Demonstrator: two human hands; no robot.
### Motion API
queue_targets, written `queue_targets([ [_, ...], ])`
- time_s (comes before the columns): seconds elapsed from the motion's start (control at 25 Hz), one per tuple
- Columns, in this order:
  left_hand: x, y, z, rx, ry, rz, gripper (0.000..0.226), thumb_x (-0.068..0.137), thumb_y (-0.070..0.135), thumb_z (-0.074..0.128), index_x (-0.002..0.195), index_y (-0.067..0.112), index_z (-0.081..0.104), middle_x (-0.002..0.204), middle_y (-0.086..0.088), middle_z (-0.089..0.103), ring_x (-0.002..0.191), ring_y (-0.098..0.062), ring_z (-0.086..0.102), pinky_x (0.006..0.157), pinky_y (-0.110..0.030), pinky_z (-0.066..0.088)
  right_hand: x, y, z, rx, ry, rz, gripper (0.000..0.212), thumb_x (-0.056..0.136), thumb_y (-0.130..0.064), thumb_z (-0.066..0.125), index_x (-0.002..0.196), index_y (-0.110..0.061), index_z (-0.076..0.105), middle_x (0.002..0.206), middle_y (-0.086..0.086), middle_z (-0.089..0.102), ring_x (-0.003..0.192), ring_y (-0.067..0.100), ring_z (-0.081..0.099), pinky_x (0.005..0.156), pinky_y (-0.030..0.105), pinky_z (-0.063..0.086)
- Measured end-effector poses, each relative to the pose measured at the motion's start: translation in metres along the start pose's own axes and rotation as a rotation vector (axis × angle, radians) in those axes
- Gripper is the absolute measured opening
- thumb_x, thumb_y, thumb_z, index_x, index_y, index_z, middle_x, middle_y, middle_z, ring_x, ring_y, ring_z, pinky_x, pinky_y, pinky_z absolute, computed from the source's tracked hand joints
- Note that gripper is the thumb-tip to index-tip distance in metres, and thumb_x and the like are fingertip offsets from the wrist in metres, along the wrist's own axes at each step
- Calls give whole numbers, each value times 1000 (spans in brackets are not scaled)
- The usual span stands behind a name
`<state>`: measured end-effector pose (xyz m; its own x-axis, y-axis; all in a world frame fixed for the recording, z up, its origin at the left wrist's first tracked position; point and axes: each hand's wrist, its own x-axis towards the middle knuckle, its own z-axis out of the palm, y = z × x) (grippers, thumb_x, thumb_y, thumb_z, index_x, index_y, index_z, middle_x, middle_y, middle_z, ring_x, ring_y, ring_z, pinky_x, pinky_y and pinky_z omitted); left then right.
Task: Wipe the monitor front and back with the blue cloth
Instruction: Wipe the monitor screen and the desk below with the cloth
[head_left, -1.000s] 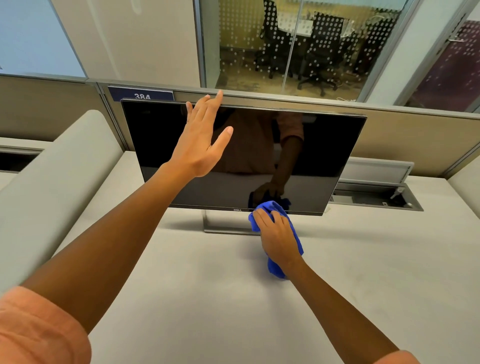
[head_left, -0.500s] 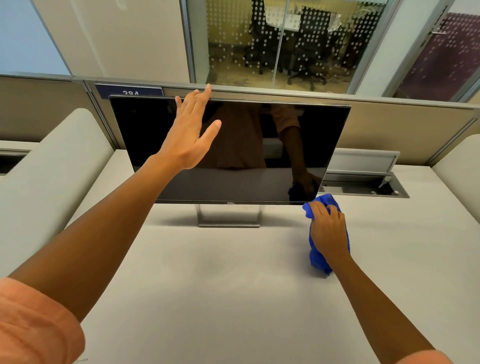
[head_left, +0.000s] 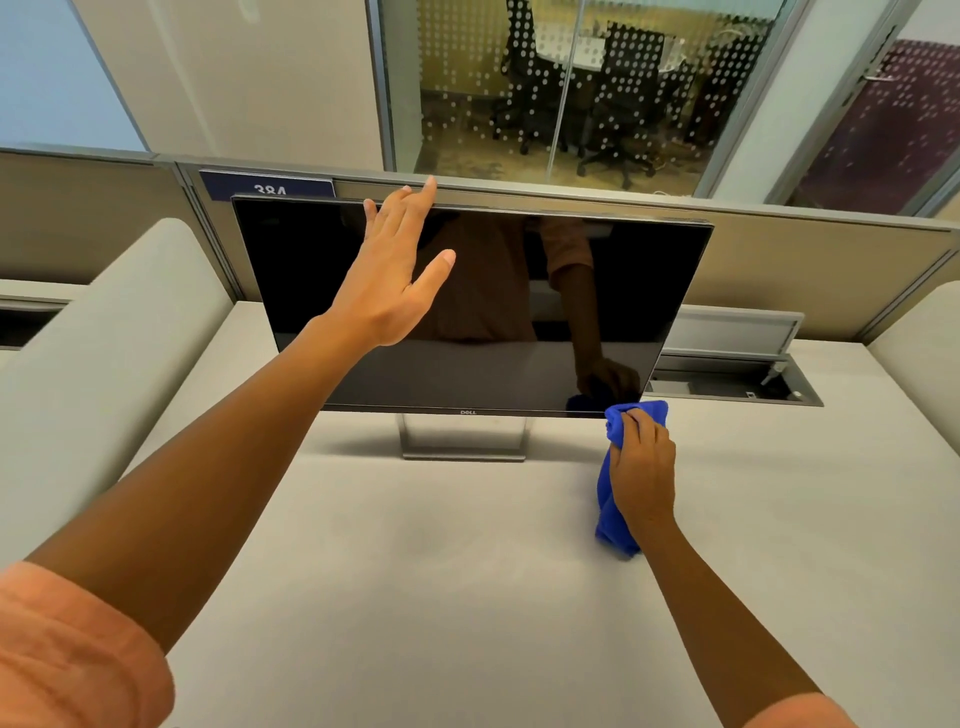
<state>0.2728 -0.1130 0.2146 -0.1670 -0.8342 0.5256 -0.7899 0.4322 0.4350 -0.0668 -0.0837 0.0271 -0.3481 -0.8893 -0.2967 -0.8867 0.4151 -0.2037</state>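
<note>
A black monitor (head_left: 291, 270) on a silver stand (head_left: 462, 441) sits at the back of the desk, its screen dark and tilted toward me. My left hand (head_left: 389, 280) is raised in front of the screen's upper middle, fingers straight, fingertips at the top edge. My right hand (head_left: 641, 467) grips the bunched blue cloth (head_left: 608, 519) and holds it against the screen's lower right corner. The cloth hangs down below my palm.
The grey desk (head_left: 415, 597) spreads wide in front of the monitor. An open cable hatch (head_left: 737, 374) lies in the desk at the back right. Padded dividers (head_left: 104, 338) flank the desk, and a low partition with a number plate (head_left: 265, 186) runs behind the monitor.
My right hand has slid the blue cloth to the right along the screen's bottom edge, from near the logo to the lower right corner. My left hand has stayed at the top edge.
</note>
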Motion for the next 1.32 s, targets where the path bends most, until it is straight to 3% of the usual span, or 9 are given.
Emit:
queue_targets([
  [0.12,1,2,2,-10,9,3,67,100,44,35,159,19,12,161,-5,23,152,-20,5,120,-39,-11,-9,-3,14,-73,109,-111,60,92,-27,67,142,-12,39,139,11,51,121,30,53,111,40,41],
  [0.24,1,0,2,-29,18,11,67,100,44,36,158,19,13,160,-4,24,152,-20,6,120,-38,-12,-24,-18,37,26,256,-379,54,93,-23,64,142,-13,42,140,10,49,123,29,51,108,41,41],
  [0.48,-1,1,1,-11,21,-11,68,100,47,37,159,21,13,162,-7,20,143,2,-8,117,-37,-11,-51,-84,66,-40,241,-498,56,95,-22,63,144,-9,41,143,11,48,121,27,52,104,36,43],
  [0.64,-1,1,0,-9,7,-2,70,99,48,36,159,18,13,162,-8,22,151,-17,3,117,-34,-13,-74,-127,82,-153,314,-729,54,90,-11,67,140,-6,48,141,15,50,119,33,55,99,42,48],
  [0.88,-2,2,-1,-17,9,-1,71,99,47,38,158,17,14,162,-7,22,150,-17,3,116,-31,-14,-93,-167,93,-196,321,-750,54,92,-12,64,142,-8,45,143,15,48,119,32,54,97,41,49],
  [1.04,-1,0,-3,-26,6,2,71,99,46,39,159,17,14,163,-8,21,149,-16,1,115,-30,-14,-85,-151,77,-246,411,-813,59,72,-14,84,127,-10,62,123,15,63,97,32,65,79,40,57],
  [1.2,-2,-2,-4,-44,-1,13,71,98,45,40,159,17,14,162,-9,21,147,-11,-3,116,-33,-12,-62,-103,60,-283,367,-673,60,83,-19,75,138,-14,52,137,14,53,107,31,59,90,38,51],
  [1.32,-1,-2,-5,-53,1,8,71,99,43,42,159,18,14,163,-9,20,141,0,-8,115,-35,-10,-44,-54,42,-268,384,-496,65,81,-18,78,139,-10,51,136,16,52,108,33,58,89,39,51],
])
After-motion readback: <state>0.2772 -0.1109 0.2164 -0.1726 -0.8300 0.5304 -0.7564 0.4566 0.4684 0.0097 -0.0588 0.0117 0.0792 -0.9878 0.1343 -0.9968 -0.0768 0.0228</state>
